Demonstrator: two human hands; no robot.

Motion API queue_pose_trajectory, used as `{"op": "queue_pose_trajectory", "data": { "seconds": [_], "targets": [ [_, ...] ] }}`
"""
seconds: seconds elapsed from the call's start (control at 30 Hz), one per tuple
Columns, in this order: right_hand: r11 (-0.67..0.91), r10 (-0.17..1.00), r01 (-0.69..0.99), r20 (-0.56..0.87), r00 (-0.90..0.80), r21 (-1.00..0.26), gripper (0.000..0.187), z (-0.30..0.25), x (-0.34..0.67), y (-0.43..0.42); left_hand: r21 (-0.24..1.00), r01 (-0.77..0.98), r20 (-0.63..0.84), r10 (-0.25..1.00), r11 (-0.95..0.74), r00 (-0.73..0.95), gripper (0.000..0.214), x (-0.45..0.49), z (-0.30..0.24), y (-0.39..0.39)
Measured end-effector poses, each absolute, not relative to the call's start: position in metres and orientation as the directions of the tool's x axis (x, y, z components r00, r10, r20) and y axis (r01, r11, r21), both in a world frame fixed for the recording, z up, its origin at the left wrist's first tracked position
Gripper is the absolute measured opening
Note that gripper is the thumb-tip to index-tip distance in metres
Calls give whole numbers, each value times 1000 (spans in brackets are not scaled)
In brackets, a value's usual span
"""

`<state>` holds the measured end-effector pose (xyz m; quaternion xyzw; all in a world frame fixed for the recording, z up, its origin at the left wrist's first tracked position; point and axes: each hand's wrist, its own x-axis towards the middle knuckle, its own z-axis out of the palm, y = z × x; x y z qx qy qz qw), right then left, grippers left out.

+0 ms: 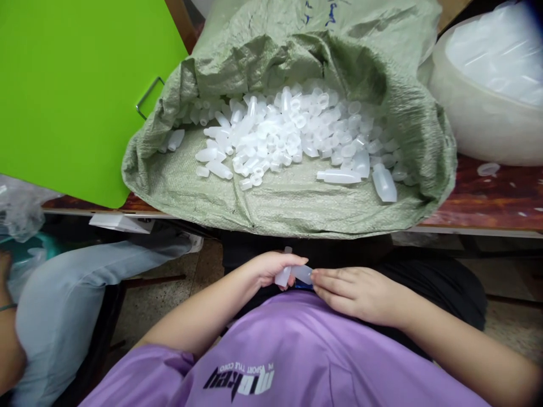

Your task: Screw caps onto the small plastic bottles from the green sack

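Observation:
Low in front of my purple shirt, my left hand is closed around small translucent white plastic bottles. One more bottle points from it toward my right hand, whose fingers are pressed together at that bottle's end. A bit of blue shows beneath the fingers; I cannot make out what it is. Beyond my hands lies an open green woven sack, its mouth facing me. Inside is a heap of the same plastic bottles and short ring-like pieces; a few lie loose near the front edge.
A bright green board with a metal handle is left of the sack. At the right, a large whitish tub full of clear plastic stands on the reddish-brown table. Another person's jeans-clad leg and a teal basin are at the left.

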<state>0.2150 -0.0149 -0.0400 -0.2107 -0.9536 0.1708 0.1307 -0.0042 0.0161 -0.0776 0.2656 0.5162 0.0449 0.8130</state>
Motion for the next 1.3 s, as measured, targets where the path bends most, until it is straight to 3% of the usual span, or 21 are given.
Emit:
{"op": "queue_pose_trajectory", "data": {
  "seconds": [0.1, 0.2, 0.27, 0.4, 0.53, 0.57, 0.63, 0.73, 1.03, 1.13, 1.3],
  "targets": [
    [739, 595, 490, 106, -797, -462, 28, -41, 209, -11, 481, 150, -817, 379, 864, 434, 31, -2, -78, 17],
    [466, 812, 702, -55, -581, -539, 45, -50, 202, -8, 600, 33, -755, 552, 800, 354, 29, 3, -76, 16],
    [276, 896, 781, -144, -420, -560, 49, -58, 200, -10, 663, -16, -712, 638, 748, 293, 31, 7, -74, 16],
    [278, 928, 732, -25, -373, -622, 39, -72, 201, -19, 707, -17, -687, 692, 707, 224, 31, 13, -72, 13],
    [5, 880, 645, -302, -366, -764, 45, -81, 201, -24, 751, 3, -643, 730, 660, 230, 26, 16, -72, 11],
    [-39, 891, 634, -314, -328, -773, 47, -83, 201, -25, 761, -10, -630, 742, 649, 226, 25, 17, -71, 11],
    [53, 944, 648, -174, -281, -759, 41, -86, 200, -24, 774, -42, -610, 761, 632, 219, 27, 18, -71, 12],
    [276, 950, 742, 56, -307, -611, 29, -91, 196, -22, 763, -77, -614, 756, 642, 226, 30, 19, -73, 10],
    [329, 943, 802, 133, -305, -498, 33, -98, 187, -11, 725, -112, -647, 727, 680, 228, 30, 17, -79, 6],
    [317, 947, 794, 132, -292, -518, 34, -101, 183, -7, 711, -124, -663, 719, 692, 209, 29, 19, -78, 4],
    [166, 984, 790, 41, -176, -590, 46, -118, 164, -4, 757, -113, -640, 765, 643, 65, 27, 23, -81, 3]
  ]
}}
